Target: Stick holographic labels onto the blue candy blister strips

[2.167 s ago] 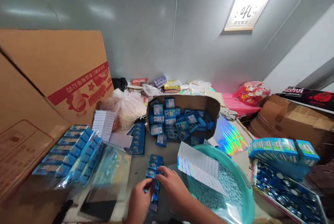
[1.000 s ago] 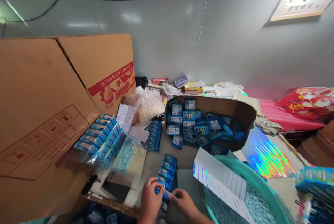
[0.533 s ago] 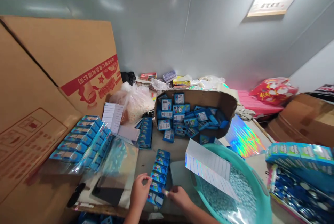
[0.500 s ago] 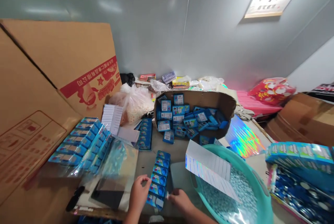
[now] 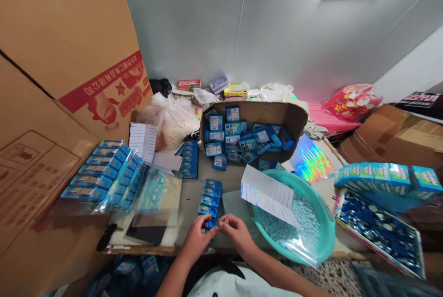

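A strip of small blue boxes (image 5: 211, 194), joined in a row, lies on the table in front of me. My left hand (image 5: 201, 233) is over the near end of this strip and covers part of it, its fingers curled with thumb and fingertips drawn together. Right beside it, my right hand (image 5: 236, 231) pinches at the strip's right edge, thumb against forefinger. The two sets of fingertips almost meet. Whatever sits between them is too small to make out.
An open carton (image 5: 254, 109) of loose blue boxes stands behind. To the right are a teal basin (image 5: 328, 237) of pale blue pellets, with a folded white card sheet (image 5: 266, 188) on it, and a tray of shiny blue pieces (image 5: 380, 230). Wrapped blue packs (image 5: 93, 175) lie left.
My right hand has moved in from the strip's right side toward my left hand, and the fingertips have come together. The head view has tipped downward, showing the table's front edge.
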The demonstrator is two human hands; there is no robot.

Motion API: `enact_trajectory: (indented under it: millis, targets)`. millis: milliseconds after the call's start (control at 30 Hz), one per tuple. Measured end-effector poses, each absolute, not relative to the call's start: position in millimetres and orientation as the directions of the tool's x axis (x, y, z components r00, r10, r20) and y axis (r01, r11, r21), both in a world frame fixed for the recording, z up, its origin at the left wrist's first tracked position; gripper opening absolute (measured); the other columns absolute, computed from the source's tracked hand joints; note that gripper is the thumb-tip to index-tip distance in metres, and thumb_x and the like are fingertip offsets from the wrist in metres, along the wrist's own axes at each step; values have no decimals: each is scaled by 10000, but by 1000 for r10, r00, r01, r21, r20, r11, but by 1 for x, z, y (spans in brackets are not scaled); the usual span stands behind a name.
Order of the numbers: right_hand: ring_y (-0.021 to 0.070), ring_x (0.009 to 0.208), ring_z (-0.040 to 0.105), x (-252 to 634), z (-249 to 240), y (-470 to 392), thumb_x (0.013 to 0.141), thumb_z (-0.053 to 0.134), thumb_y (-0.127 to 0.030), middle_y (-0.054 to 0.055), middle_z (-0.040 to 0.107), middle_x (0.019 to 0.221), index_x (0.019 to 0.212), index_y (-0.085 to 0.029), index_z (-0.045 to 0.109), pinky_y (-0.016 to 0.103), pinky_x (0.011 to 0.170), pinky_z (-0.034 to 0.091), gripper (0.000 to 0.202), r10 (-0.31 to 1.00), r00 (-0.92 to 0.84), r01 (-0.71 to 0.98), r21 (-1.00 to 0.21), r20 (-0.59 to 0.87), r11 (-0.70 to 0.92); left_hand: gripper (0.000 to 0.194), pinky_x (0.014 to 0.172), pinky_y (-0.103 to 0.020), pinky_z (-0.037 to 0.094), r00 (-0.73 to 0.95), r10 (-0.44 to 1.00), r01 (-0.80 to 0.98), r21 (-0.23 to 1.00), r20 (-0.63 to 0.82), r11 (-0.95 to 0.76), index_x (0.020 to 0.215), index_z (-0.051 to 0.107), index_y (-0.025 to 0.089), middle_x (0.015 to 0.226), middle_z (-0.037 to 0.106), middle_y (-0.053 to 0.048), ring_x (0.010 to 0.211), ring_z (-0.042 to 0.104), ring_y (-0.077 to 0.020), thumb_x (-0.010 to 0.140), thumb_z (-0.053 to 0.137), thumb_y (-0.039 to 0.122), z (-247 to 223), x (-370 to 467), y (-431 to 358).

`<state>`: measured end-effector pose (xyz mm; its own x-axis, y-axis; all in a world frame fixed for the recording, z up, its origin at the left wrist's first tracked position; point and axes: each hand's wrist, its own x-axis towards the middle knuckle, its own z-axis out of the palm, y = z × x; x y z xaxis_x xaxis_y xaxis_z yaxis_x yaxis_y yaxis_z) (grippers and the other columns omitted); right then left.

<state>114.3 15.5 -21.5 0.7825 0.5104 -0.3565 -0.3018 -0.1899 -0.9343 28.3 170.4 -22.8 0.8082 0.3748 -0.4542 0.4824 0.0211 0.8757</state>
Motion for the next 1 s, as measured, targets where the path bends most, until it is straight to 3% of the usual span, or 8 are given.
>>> enact_trajectory:
  millis: [67, 200, 300, 400, 500, 633, 867, 1000]
  targets:
    - [223, 845, 592, 117, -3, 17, 759, 686, -539, 52, 631, 873, 560, -229, 465, 350, 786, 473, 430, 531, 800, -252, -959, -281, -129, 813, 929, -430, 507, 805, 348, 481, 872, -480, 90, 1152, 697, 151, 1239, 704, -192, 1159, 630, -339, 614, 732, 761, -21, 29, 173]
    - [219, 897, 593, 120, 12, 25, 783, 681, -467, 56, 604, 959, 604, -221, 519, 327, 780, 464, 345, 535, 817, -173, -976, -215, -129, 857, 870, -388, 545, 818, 245, 458, 847, -520, 269, 1282, 621, 180, 1291, 693, -168, 1117, 675, -280, 767, 466, 847, -6, 30, 184]
    - [242, 908, 608, 113, 0, 33, 734, 687, -435, 64, 613, 912, 612, -219, 551, 350, 813, 470, 283, 483, 842, -169, -967, -242, -190, 752, 862, -360, 554, 828, 178, 457, 825, -531, 333, 1217, 666, 178, 1197, 740, -147, 1021, 711, -251, 691, 723, 712, 1, 35, 190]
    - [244, 886, 627, 106, -14, 37, 724, 677, -431, 61, 638, 872, 605, -221, 561, 362, 839, 482, 268, 449, 860, -149, -960, -243, -236, 676, 817, -350, 564, 819, 179, 470, 816, -545, 337, 1070, 721, 147, 958, 781, -105, 876, 716, -221, 546, 911, 529, -2, 40, 192]
    - [243, 888, 633, 106, -21, 36, 722, 687, -408, 60, 649, 876, 588, -227, 541, 355, 834, 487, 268, 416, 883, -105, -955, -218, -276, 629, 811, -361, 578, 818, 170, 474, 812, -549, 341, 1042, 725, 144, 870, 774, -72, 828, 712, -205, 568, 900, 519, -7, 41, 192]
    - [242, 850, 622, 108, -28, 35, 725, 688, -392, 57, 643, 844, 583, -233, 499, 350, 787, 475, 285, 369, 910, -57, -940, -188, -336, 618, 882, -392, 585, 831, 126, 476, 809, -542, 345, 1084, 725, 165, 1041, 777, -107, 946, 727, -231, 627, 846, 564, -9, 40, 195]
    - [189, 726, 557, 103, -35, 35, 731, 728, -316, 11, 575, 788, 676, -205, 605, 308, 671, 414, 174, 374, 914, 23, -903, -155, -430, 667, 817, -409, 591, 871, 121, 451, 872, -477, 188, 981, 734, 143, 938, 790, -116, 886, 731, -268, 446, 943, 482, -18, 45, 197]
    - [176, 688, 523, 103, -36, 33, 685, 734, -253, -18, 522, 724, 652, -204, 564, 302, 655, 387, 180, 366, 919, 40, -888, -147, -458, 521, 861, -403, 577, 899, 166, 394, 914, -404, 92, 899, 740, 137, 926, 794, -126, 882, 730, -257, 584, 868, 531, -25, 40, 190]
